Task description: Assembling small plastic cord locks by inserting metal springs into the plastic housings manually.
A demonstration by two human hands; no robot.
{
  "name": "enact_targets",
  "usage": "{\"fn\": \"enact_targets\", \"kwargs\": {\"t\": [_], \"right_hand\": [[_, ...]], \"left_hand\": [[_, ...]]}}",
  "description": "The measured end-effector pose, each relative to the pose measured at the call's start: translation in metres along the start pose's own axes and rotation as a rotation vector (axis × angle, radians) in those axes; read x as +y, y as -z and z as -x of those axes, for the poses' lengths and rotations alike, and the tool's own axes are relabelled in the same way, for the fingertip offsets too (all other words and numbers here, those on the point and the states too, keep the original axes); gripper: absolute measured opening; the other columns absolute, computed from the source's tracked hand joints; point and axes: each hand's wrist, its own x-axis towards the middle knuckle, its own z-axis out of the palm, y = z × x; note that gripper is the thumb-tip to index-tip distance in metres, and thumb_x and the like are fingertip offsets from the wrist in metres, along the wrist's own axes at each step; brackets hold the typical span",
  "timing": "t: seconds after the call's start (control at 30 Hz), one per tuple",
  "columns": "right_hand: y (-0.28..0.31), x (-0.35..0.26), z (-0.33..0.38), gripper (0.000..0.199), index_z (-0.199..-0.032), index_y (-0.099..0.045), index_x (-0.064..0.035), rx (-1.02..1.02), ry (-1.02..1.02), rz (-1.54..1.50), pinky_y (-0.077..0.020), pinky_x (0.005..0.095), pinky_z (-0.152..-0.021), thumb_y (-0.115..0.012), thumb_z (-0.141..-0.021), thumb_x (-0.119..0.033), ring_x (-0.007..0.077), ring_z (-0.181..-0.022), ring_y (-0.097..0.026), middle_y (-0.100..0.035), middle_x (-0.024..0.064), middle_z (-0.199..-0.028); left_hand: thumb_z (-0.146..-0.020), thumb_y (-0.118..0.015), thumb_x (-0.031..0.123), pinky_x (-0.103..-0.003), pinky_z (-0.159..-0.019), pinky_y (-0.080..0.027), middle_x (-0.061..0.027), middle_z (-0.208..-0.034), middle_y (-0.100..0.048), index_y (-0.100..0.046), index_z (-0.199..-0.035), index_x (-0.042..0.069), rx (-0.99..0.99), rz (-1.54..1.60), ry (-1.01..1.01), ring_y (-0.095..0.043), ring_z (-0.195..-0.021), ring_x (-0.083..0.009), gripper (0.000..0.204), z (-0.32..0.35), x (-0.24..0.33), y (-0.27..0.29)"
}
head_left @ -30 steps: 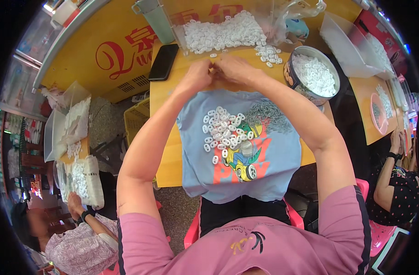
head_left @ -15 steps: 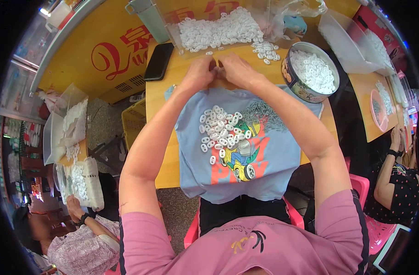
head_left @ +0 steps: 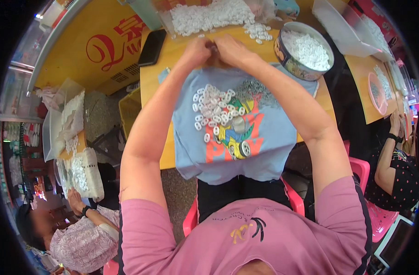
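My left hand and my right hand meet at the far edge of a blue printed cloth spread on the wooden table. Their fingertips pinch together on a small part that is too tiny to make out. A heap of small white rings lies on the cloth below my hands, next to a patch of small grey metal bits. A bigger pile of white rings sits just beyond my hands.
A round tin full of white rings stands at the right. A black phone lies at the left of the table. Another person works at lower left by trays of white parts; another person's arm is at the right.
Both hands stay pinched together at the far edge of the cloth; the whole view has shifted slightly. The ring heap on the cloth looks unchanged.
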Motion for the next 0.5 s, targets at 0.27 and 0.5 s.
{"fn": "enact_targets", "kwargs": {"t": [0.27,0.5], "right_hand": [[0.003,0.007,0.008,0.022,-0.098,-0.066,0.001,0.042,-0.016,-0.012,-0.0522,0.0514,-0.079,-0.053,-0.084,-0.01,0.0444,-0.094,-0.064,-0.066,0.028,-0.097],[0.036,-0.032,0.045,0.031,-0.107,-0.064,-0.0013,-0.063,0.149,-0.222,-0.0545,0.0433,-0.074,-0.06,-0.086,-0.023,0.0321,-0.081,-0.069,-0.07,0.0173,-0.09]], "left_hand": [[-0.086,-0.066,0.024,-0.035,-0.071,-0.051,-0.0123,-0.087,-0.071,-0.068,-0.098,0.0,0.04,0.154,-0.127,-0.064,-0.075,-0.0201,0.027,0.077,0.049,0.035],[-0.084,-0.065,0.011,-0.039,-0.075,-0.049,-0.0139,-0.089,-0.063,-0.066,-0.096,0.001,0.091,-0.036,-0.187,-0.062,-0.083,-0.0292,0.015,0.17,0.053,0.022]]}}
